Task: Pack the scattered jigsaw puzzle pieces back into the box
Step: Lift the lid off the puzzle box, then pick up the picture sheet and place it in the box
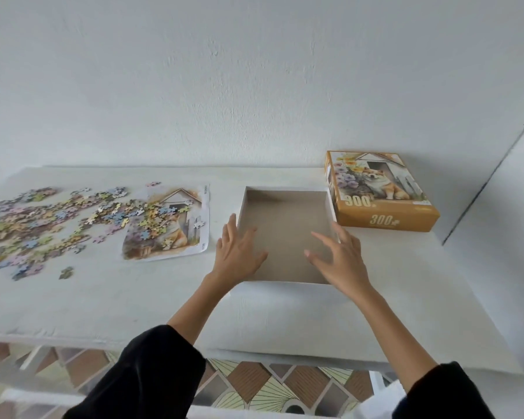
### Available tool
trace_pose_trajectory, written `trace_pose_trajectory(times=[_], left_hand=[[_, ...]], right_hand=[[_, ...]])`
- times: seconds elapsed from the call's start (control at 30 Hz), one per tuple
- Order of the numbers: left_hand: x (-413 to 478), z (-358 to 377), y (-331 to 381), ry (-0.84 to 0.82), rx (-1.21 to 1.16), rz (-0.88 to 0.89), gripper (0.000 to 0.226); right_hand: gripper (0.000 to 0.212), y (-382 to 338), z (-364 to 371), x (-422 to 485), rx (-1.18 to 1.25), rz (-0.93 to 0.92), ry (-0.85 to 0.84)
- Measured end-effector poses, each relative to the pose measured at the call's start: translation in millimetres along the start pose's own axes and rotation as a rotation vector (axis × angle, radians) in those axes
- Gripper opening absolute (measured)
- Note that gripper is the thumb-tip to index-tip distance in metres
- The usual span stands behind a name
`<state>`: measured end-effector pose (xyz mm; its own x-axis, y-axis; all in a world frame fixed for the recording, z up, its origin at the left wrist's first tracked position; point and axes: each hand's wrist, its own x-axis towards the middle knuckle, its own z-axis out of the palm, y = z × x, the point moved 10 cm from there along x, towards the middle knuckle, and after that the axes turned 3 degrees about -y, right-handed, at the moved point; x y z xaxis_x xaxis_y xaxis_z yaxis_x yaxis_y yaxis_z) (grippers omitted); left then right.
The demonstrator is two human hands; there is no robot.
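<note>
White table (118, 300) | white wall (254, 86) | tiled floor (248, 385) | left hand (239, 252), right hand (342, 258) splayed, empty

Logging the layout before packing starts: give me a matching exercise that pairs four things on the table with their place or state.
Things:
1. box base
2. box lid
3. picture sheet
4. puzzle pieces

Places or states:
A. scattered over the left part of the table
B. open and empty
C. flat, just left of the base, some pieces on it
D. orange, right of the base

Pairs: 1-B, 2-D, 3-C, 4-A
</note>
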<state>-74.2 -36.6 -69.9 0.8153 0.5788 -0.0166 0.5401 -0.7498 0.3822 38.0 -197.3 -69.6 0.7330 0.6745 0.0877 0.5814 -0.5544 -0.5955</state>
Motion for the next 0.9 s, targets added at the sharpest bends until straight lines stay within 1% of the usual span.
trace_pose_trajectory(times=[0.13, 0.27, 0.4, 0.5, 0.6, 0.7, 0.9], left_hand=[[-10, 6, -12, -0.046, -0.189, -0.022, 0.055], [-4, 0, -9, 0.014, -0.336, -0.022, 0.045], [6, -10, -11, 0.06, -0.377, -0.029, 0.039], [23, -24, -10, 0.102, -0.378, -0.015, 0.037], [50, -39, -5, 0.122, -0.399, 0.014, 0.034], [84, -47, -3, 0.119, -0.43, 0.021, 0.031], [136, -43, -5, 0.107, -0.447, 0.012, 0.029]], right_hand=[[0.046, 8, 1, -10, 0.116, 0.024, 0.038], [0.038, 8, -3, -8, 0.246, 0.048, 0.116], [0.033, -4, -18, 3, 0.279, -0.003, 0.182], [0.033, -15, -34, 23, 0.271, -0.052, 0.227], [0.036, -19, -41, 52, 0.223, -0.062, 0.216], [0.038, -14, -38, 81, 0.143, -0.011, 0.184], [0.035, -3, -35, 126, -0.021, 0.068, 0.223]])
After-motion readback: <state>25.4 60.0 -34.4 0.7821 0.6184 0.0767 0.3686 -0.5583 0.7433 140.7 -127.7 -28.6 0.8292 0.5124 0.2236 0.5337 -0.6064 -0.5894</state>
